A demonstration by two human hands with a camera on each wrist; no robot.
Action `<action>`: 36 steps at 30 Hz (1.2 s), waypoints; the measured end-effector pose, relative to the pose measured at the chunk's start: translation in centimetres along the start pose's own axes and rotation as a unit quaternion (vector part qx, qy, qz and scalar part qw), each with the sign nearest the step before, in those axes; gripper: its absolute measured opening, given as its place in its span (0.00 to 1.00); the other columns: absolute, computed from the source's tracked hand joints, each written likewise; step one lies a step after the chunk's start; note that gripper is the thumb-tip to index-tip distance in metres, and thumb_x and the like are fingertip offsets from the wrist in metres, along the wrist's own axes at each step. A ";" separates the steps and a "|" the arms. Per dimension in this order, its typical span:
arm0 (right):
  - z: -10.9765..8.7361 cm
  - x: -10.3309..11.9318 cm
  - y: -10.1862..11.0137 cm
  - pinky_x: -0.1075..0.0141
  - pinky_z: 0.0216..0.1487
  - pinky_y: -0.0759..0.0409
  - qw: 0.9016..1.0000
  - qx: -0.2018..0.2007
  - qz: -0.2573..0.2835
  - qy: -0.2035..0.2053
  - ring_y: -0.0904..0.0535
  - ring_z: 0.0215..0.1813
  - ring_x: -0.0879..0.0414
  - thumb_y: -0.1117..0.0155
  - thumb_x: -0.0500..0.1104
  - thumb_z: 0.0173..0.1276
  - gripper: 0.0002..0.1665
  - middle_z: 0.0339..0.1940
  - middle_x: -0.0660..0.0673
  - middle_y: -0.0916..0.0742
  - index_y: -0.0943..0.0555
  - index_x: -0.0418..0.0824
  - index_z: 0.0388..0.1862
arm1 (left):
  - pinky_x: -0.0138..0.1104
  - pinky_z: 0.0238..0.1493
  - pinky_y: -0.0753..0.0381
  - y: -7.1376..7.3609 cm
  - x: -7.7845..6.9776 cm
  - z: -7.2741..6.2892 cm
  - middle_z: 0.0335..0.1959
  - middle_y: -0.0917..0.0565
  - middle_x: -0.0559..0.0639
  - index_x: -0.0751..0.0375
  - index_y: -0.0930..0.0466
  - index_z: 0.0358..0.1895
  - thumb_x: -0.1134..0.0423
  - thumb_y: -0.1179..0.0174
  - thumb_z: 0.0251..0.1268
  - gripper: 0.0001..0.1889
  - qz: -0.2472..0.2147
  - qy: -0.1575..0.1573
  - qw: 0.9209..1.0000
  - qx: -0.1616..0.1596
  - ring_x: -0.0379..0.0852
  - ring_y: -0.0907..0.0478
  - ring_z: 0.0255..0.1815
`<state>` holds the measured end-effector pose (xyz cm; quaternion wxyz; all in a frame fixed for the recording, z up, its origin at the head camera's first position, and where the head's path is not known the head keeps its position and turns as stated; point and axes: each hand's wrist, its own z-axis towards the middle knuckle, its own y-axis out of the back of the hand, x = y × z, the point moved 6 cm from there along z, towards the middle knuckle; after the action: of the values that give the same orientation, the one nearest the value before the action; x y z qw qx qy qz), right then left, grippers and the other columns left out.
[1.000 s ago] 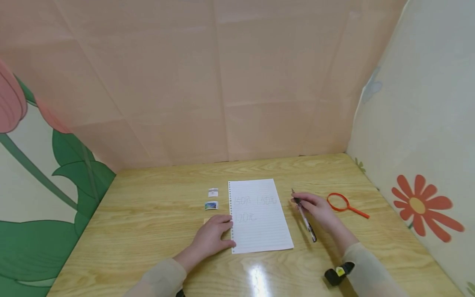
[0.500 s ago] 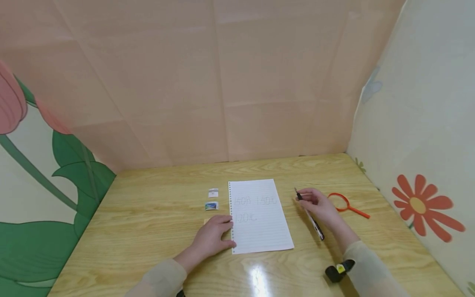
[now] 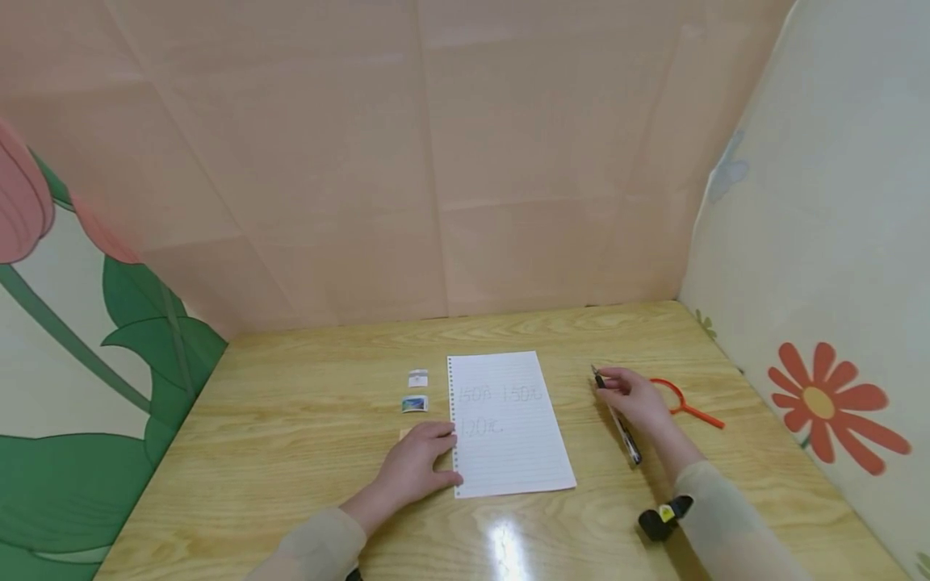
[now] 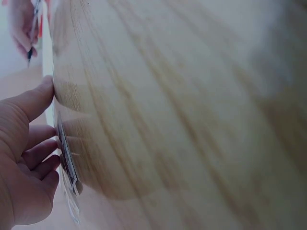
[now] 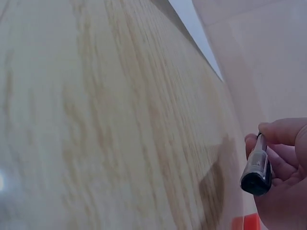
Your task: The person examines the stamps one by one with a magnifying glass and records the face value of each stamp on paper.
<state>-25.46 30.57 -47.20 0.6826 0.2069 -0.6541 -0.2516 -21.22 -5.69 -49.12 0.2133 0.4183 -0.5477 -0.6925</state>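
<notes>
A lined sheet of paper (image 3: pixel 517 460) with punched holes and handwritten figures lies on the wooden table. My left hand (image 3: pixel 416 461) rests at its left edge, fingers and thumb extended onto the margin. Right of the sheet, my right hand (image 3: pixel 639 401) pinches a pen (image 3: pixel 625 437) near its tip. The pen slants, tip pointing away and its dark end toward me; that end (image 5: pixel 256 179) faces the camera in the right wrist view. Two small stamp-like pieces, one pale (image 3: pixel 417 378) and one blue-green (image 3: pixel 414 403), lie beyond my left hand. A tan piece (image 3: pixel 404 433) is mostly hidden behind that hand.
An orange-red magnifying glass (image 3: pixel 701 415) lies just right of my right hand, its rim partly covered by the hand. A pink-beige backdrop (image 3: pixel 436 202) rises behind the table (image 3: pixel 291 420). Patterned panels stand left and right, the right one with a red flower (image 3: pixel 817 402).
My right hand has shifted rightward with the pen, away from the sheet and closer to the magnifying glass, overlapping its rim. My left hand and the paper have stayed in place.
</notes>
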 end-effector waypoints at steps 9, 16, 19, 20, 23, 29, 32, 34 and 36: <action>0.5 -1.0 -0.5 0.67 0.40 0.20 0.999 -0.009 -0.034 -0.001 0.19 0.49 0.40 0.33 0.37 0.67 0.24 0.48 0.30 0.15 0.23 0.28 0.59 | 0.44 0.69 0.32 -0.1 0.0 0.0 0.67 0.26 0.53 0.64 0.21 0.61 0.44 0.29 0.56 0.35 0.005 -0.001 1.000 -0.001 0.52 0.31 0.67; 0.7 -1.3 -0.8 0.62 0.41 0.21 0.997 -0.033 -0.066 0.016 0.19 0.43 0.44 0.31 0.37 0.65 0.22 0.41 0.35 0.14 0.21 0.29 0.56 | 0.44 0.69 0.33 -0.1 0.0 0.0 0.68 0.26 0.52 0.63 0.21 0.62 0.43 0.29 0.56 0.35 0.006 -0.002 1.000 -0.001 0.52 0.31 0.68; 0.7 -1.1 -0.8 0.61 0.40 0.22 0.996 -0.045 -0.073 0.021 0.19 0.40 0.47 0.29 0.36 0.63 0.21 0.38 0.38 0.14 0.19 0.30 0.53 | 0.44 0.69 0.33 -0.1 0.1 0.0 0.68 0.26 0.52 0.63 0.22 0.62 0.44 0.29 0.56 0.35 0.006 -0.001 1.000 -0.001 0.52 0.31 0.68; 0.6 -1.0 -0.8 0.61 0.39 0.22 0.996 -0.048 -0.075 0.024 0.20 0.39 0.48 0.29 0.36 0.62 0.20 0.37 0.38 0.14 0.19 0.29 0.53 | 0.44 0.69 0.33 -0.1 0.1 0.0 0.68 0.26 0.52 0.63 0.22 0.62 0.44 0.29 0.56 0.35 0.005 0.000 1.000 -0.001 0.52 0.31 0.68; 0.6 -0.8 -0.9 0.61 0.38 0.23 0.995 -0.057 -0.081 0.032 0.20 0.37 0.49 0.28 0.35 0.61 0.19 0.35 0.39 0.15 0.18 0.29 0.50 | 0.44 0.69 0.33 -0.1 0.1 0.1 0.67 0.26 0.53 0.63 0.21 0.62 0.44 0.29 0.55 0.35 0.005 0.002 1.000 -0.001 0.52 0.31 0.68; 0.5 -0.9 -0.9 0.61 0.37 0.23 0.993 -0.068 -0.090 0.042 0.21 0.35 0.50 0.28 0.34 0.60 0.17 0.32 0.42 0.15 0.17 0.28 0.47 | 0.44 0.69 0.33 -0.2 0.2 0.1 0.67 0.26 0.52 0.63 0.21 0.62 0.43 0.29 0.55 0.35 0.008 0.001 1.000 -0.001 0.52 0.31 0.68; 0.6 -1.2 -0.9 0.60 0.38 0.23 0.993 -0.067 -0.089 0.040 0.21 0.36 0.50 0.28 0.35 0.61 0.17 0.33 0.42 0.15 0.18 0.29 0.48 | 0.44 0.69 0.32 -0.2 0.2 0.1 0.67 0.26 0.52 0.63 0.21 0.62 0.43 0.29 0.56 0.35 0.007 0.000 1.000 -0.001 0.52 0.31 0.68; 0.5 -1.4 -0.8 0.60 0.39 0.22 0.994 -0.064 -0.086 0.037 0.20 0.37 0.49 0.28 0.36 0.62 0.18 0.34 0.41 0.14 0.18 0.29 0.49 | 0.44 0.69 0.32 -0.2 0.2 0.1 0.67 0.26 0.52 0.63 0.21 0.62 0.43 0.29 0.56 0.35 0.006 0.001 1.000 -0.002 0.52 0.31 0.68; 0.4 -1.5 -0.6 0.61 0.39 0.22 0.994 -0.061 -0.085 0.032 0.20 0.38 0.50 0.29 0.37 0.63 0.19 0.35 0.41 0.14 0.18 0.30 0.51 | 0.44 0.69 0.32 -0.1 0.1 0.1 0.67 0.26 0.52 0.63 0.21 0.62 0.43 0.29 0.56 0.35 0.004 0.002 1.000 -0.001 0.52 0.31 0.68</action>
<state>-25.95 31.09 -48.73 0.6905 0.2277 -0.5955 -0.3417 -21.34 -5.73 -49.27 0.2175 0.4168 -0.5485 -0.6914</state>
